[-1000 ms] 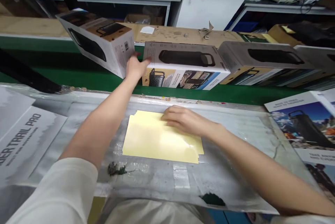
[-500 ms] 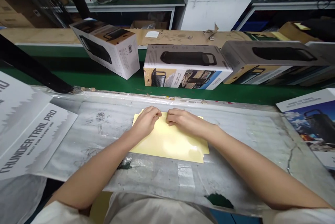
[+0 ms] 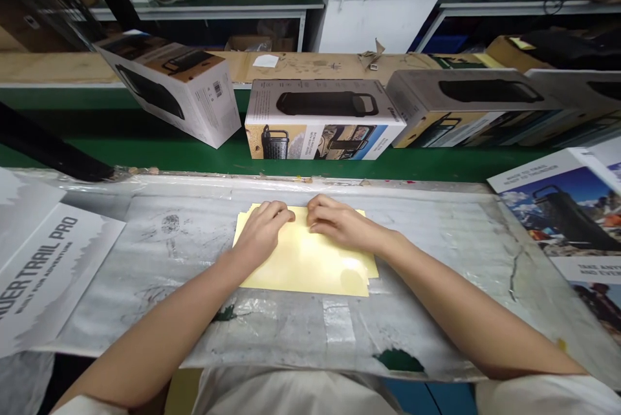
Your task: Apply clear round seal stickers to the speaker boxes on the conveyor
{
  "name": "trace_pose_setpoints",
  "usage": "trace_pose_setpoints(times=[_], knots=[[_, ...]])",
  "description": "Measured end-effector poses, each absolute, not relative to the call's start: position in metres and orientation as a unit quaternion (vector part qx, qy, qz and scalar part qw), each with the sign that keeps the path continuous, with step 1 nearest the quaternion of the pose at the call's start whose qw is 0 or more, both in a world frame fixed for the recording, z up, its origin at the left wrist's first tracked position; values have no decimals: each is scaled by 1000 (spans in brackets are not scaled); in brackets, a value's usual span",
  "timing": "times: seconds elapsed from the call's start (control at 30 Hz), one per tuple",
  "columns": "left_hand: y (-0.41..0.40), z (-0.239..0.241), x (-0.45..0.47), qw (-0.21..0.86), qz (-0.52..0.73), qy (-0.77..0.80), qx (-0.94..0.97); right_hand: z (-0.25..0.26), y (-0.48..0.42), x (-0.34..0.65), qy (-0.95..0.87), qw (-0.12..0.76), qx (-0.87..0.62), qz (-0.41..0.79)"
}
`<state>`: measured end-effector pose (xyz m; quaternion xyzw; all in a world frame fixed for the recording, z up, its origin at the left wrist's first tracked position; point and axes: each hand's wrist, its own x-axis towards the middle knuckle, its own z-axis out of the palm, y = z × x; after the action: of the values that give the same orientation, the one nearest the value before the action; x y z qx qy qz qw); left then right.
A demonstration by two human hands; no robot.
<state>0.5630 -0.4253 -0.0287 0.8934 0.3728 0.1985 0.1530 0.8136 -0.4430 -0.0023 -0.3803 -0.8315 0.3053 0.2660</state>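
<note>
A small stack of glossy yellow sheets (image 3: pixel 310 266) lies on the plastic-covered bench in front of me, its edges slightly uneven. My left hand (image 3: pixel 264 227) rests over the stack's far left part, fingers curled and pinched at the far edge. Just across a narrow gap, my right hand (image 3: pixel 337 221) is bent over the far right part, its fingertips closed together at the same edge. Both hands touch the yellow paper; the exact grip under the fingertips is hidden.
Printed speaker boxes, a middle one (image 3: pixel 323 121) and a tilted left one (image 3: pixel 174 88) among them, stand on the green surface (image 3: pixel 194 158) beyond the bench. Folded printed cartons flank me, left (image 3: pixel 63 260) and right (image 3: pixel 557 208). A black post (image 3: pixel 53 143) slants at left.
The view has shifted a little to the right, so boxes and sheets appear further left. My hands stay at the far edge of the yellow sheets, with slight finger movement.
</note>
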Motion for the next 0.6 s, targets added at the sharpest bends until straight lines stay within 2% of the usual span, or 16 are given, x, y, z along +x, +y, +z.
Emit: trace_pose_setpoints(times=[0.13, 0.2, 0.3, 0.43, 0.6], knots=[[-428, -36, 562, 108, 191, 335, 916, -4, -455, 832, -741, 421, -434, 293], [-427, -39, 561, 99, 194, 315, 924, -6, -462, 837, -736, 425, -433, 299], [-426, -41, 560, 98, 193, 311, 925, -10, -466, 839, -799, 334, -393, 308], [-425, -40, 560, 95, 193, 313, 925, -9, -458, 838, -875, 204, -355, 257], [-427, -39, 560, 94, 200, 312, 924, -2, -448, 836, -908, 133, -335, 214]])
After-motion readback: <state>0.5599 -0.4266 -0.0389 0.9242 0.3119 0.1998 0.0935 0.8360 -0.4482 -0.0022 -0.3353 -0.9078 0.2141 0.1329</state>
